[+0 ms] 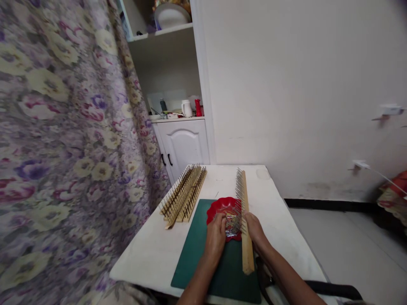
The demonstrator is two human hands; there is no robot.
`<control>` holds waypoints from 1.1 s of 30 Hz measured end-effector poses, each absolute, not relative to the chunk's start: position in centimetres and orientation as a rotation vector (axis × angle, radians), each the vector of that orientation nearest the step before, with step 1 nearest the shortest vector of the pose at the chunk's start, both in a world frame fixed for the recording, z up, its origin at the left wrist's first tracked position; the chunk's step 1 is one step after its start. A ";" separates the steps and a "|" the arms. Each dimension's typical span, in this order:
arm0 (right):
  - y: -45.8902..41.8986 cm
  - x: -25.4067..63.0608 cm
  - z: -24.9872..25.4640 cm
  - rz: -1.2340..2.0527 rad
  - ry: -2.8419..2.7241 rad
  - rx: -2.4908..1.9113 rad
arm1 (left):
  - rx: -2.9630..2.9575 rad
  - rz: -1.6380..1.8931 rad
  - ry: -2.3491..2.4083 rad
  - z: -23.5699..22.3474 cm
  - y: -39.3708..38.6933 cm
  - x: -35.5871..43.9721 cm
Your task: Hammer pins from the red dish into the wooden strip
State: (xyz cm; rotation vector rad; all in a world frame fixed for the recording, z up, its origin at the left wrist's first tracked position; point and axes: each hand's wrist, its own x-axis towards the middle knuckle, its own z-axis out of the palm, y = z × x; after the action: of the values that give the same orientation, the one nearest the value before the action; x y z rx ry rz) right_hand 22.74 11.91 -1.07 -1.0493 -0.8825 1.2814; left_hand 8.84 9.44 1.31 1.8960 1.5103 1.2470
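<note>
My left hand [215,237] rests on the near edge of a red scalloped dish [222,207] that holds a heap of small metal pins [231,223]; its fingers are curled down into the pins. My right hand [255,230] grips a long wooden strip [246,237] studded with a row of upright metal pins, holding it on edge beside the dish. Both lie over a dark green cutting mat [197,250] on a white table [273,203].
Several more pin-studded wooden strips [184,195] lie side by side at the mat's far left. A flowered curtain [63,148] hangs along the left. Behind the table stand a white cabinet [181,144] and a plain wall; a dark chair arm [333,290] shows at the lower right.
</note>
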 end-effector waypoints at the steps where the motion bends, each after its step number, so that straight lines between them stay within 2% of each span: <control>1: 12.1 22.8 -1.3 1.288 -0.889 -1.040 | 1.888 1.249 1.498 1.3 9.2 8.9; 9: 12.5 22.6 -2.6 1.311 -0.955 -1.062 | 1.642 1.256 1.271 2.1 6.3 10.8; 24: 12.6 22.3 -2.6 1.259 -0.994 -1.110 | 1.192 1.346 1.190 1.8 7.2 12.3; 33: 12.9 22.4 -3.1 1.243 -0.997 -1.134 | 1.393 1.323 1.327 2.6 8.1 11.9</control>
State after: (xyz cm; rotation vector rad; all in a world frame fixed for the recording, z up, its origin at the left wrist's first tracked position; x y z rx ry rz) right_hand 22.38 12.90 -3.07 -1.1337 -0.9967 1.2429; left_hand 11.95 8.09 2.59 1.3926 1.3270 1.3233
